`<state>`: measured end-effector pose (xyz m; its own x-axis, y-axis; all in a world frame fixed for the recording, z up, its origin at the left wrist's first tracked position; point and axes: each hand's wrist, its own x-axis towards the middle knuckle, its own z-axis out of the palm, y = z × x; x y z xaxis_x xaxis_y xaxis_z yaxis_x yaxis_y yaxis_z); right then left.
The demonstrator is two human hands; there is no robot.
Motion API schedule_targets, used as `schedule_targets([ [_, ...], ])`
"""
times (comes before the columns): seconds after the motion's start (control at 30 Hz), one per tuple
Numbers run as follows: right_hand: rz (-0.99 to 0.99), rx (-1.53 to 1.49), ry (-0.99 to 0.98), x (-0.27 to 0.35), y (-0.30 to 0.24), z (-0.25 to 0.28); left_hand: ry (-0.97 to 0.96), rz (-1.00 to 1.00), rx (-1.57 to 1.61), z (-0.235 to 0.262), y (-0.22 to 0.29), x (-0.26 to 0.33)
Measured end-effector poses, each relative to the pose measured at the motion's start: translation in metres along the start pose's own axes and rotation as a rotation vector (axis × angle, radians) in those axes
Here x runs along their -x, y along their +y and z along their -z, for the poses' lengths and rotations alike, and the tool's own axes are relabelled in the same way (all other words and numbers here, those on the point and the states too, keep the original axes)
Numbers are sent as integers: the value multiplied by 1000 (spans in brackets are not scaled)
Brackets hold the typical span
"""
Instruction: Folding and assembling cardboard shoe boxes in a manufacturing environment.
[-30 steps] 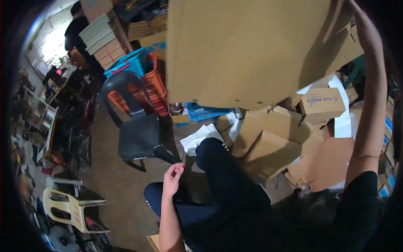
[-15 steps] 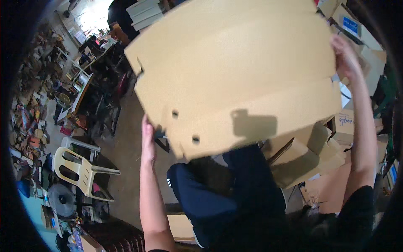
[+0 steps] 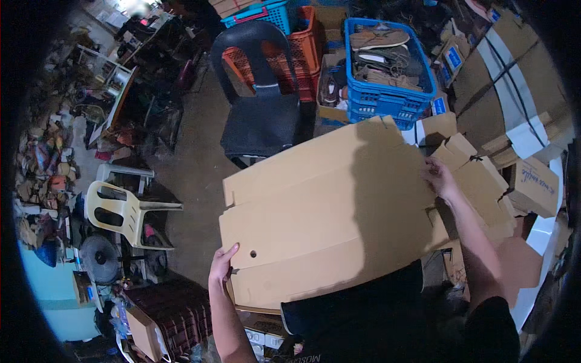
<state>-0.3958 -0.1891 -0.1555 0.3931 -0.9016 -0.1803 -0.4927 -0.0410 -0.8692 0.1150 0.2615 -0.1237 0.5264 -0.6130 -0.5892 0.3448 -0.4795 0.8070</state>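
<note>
A large flat cardboard box blank (image 3: 302,224), tan with creases, slots and a small round hole near its left end, lies tilted over my lap. My left hand (image 3: 223,266) grips its left edge, thumb on top and the other fingers hidden underneath. At the far right edge my right hand (image 3: 440,179) has its fingers bent around the border; the fingertips are partly blurred. A dark shadow covers the right part of the blank.
Ahead stands a black plastic chair (image 3: 260,115). Beyond the blank, a blue crate (image 3: 390,100) holds several shoes, beside orange crates (image 3: 305,45). Open cardboard boxes (image 3: 478,187) crowd the right. A cream chair (image 3: 115,209) and a fan (image 3: 100,259) are at left.
The cardboard blank has come down from in front of me toward my lap, uncovering the black chair and the crates. Both hands have lowered with it, and my view has shifted.
</note>
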Motion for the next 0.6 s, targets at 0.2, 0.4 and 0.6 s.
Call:
schedule_targets([
  [0.2,-13,46,-109,-8,-22,-4,54,-165,67,-3,-4,1],
  [0.4,520,592,-54,80,-118,-48,78,-139,331,-19,3,0],
  [0.6,843,537,-700,174,-172,-145,60,-98,435,-60,-6,5],
])
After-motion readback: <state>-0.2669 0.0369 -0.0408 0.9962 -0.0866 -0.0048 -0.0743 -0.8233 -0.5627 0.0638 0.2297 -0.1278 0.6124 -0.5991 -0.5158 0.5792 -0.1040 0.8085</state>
